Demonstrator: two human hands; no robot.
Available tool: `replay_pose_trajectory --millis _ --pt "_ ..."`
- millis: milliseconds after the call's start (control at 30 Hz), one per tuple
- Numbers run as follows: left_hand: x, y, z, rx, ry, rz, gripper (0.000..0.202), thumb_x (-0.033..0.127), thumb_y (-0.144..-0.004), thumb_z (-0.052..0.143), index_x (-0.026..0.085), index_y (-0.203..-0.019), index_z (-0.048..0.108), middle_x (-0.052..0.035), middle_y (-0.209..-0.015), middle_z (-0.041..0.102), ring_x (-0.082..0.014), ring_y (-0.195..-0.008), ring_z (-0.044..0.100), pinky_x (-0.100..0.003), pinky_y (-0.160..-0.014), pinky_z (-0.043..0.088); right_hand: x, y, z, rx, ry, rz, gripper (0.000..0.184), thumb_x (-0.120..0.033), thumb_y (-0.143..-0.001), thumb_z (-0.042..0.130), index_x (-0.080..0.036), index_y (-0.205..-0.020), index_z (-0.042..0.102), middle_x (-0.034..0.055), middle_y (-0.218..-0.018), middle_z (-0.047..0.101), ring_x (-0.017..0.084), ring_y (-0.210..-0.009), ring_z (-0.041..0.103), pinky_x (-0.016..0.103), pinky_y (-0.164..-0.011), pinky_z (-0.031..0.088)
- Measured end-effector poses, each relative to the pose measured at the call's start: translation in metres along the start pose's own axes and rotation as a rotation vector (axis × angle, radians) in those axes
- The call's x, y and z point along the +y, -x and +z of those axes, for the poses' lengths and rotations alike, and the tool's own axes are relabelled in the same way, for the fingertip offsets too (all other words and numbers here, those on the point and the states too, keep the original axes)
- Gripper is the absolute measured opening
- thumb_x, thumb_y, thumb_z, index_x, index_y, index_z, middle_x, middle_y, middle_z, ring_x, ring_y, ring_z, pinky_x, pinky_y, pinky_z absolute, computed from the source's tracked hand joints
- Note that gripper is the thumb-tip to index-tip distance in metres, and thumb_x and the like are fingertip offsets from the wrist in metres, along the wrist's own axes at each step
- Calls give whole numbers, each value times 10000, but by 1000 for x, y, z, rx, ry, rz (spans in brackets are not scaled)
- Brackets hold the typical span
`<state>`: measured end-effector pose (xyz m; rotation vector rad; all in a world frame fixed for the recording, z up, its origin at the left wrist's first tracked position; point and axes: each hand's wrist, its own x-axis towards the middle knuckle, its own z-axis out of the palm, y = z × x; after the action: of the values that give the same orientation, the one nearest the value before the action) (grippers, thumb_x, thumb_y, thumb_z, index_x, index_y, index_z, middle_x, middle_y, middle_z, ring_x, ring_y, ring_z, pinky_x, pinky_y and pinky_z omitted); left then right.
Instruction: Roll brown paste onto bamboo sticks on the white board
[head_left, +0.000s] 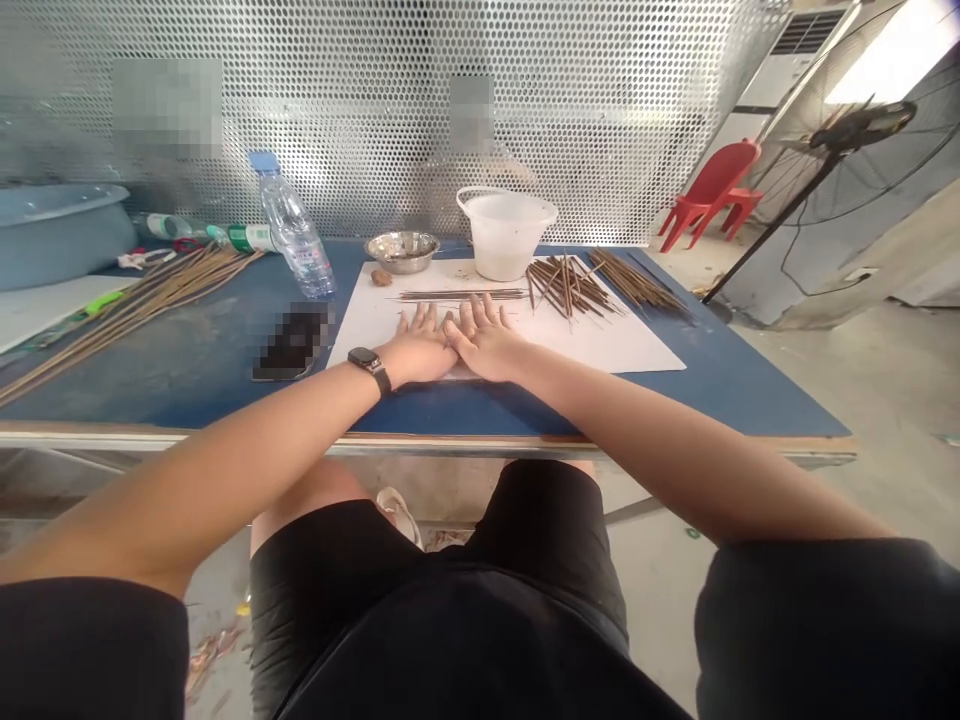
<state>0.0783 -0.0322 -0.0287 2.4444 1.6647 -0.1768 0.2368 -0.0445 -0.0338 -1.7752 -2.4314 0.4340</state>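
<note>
My left hand (424, 348), with a dark watch on its wrist, lies flat and palm down on the white board (630, 350). Beside it my right hand (484, 340) is also palm down with fingers spread, its thumb side touching the left hand. Whatever is under the palms is hidden. Just beyond the fingertips, several thin brown sticks (461, 295) lie side by side across the board. A small brown lump (381, 278) sits near the metal bowl (402, 252). Behind the right hand is a white plastic bucket (506, 235), with a loose pile of brown sticks (570, 288) to its right.
More brown sticks (637, 282) lie on the blue table (187, 385) at right. To the left are a phone (292, 342), a tilted water bottle (296, 230), long thin canes (157, 290) and a blue basin (64, 235). A perforated metal panel (360, 100) stands behind.
</note>
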Motion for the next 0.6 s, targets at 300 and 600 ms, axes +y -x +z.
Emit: replay_pose_trajectory --millis 300,600 --pt "24 65 14 -6 -38 -12 843 529 -1131 200 88 -1839 81 -181 -1905 -27 -373 -1766 -41 -589 -1418 70 -20 66 9 -86 19 3 1040 -750 -1083 43 -17 -1818 97 150 -1911 -58 323 -1765 -146 513 -1424 -48" --pt "10 25 11 15 -24 -52 885 572 -1112 259 97 -1839 89 -198 -1902 -13 -382 -1765 -39 -607 -1412 51 -12 28 1 -88 11 43 991 -708 -1106 67 -18 -1817 40 156 -1911 -68 324 -1765 -149 521 -1420 -51"
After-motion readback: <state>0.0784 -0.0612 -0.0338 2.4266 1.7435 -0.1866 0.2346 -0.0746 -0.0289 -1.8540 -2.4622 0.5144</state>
